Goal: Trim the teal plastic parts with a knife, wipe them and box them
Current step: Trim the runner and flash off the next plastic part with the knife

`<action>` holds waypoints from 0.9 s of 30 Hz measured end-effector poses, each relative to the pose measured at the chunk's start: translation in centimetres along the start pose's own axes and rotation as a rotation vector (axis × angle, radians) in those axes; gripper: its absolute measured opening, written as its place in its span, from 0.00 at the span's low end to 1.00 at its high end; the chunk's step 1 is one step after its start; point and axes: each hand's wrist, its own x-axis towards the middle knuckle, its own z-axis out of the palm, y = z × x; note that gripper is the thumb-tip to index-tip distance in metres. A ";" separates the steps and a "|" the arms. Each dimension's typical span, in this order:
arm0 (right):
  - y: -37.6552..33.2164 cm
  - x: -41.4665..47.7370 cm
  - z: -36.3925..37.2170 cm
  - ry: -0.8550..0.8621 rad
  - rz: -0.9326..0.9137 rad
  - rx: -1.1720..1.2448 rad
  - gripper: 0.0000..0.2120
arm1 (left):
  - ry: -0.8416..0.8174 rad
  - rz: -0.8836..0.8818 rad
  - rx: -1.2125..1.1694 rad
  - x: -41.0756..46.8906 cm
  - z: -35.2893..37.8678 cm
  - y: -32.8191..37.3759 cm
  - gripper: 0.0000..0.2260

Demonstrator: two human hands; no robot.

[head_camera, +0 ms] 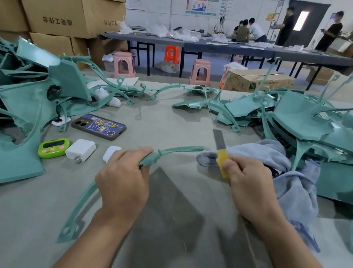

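Note:
My left hand (124, 179) grips a long curved teal plastic strip (174, 150) near its middle; one end reaches right toward the knife, the other curves down past my wrist to the lower left. My right hand (250, 186) holds a knife (220, 144) by its yellow handle, the grey blade pointing up and away, just right of the strip's tip. A blue-grey cloth (276, 157) lies bunched behind and beside my right hand. Heaps of teal parts sit at the left (25, 99) and right (300, 119) of the grey table (183, 121).
A phone (98, 126), green timer (53, 147), white charger (80, 149) and small white case (111, 152) lie left of my left hand. Cardboard boxes (54, 12) are stacked at the back left. Stools, another long table and several people stand beyond.

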 end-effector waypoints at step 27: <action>2.0 1.0 -0.7 -0.274 0.013 -0.265 0.19 | -0.055 -0.071 -0.204 0.3 -0.4 -1.3 0.12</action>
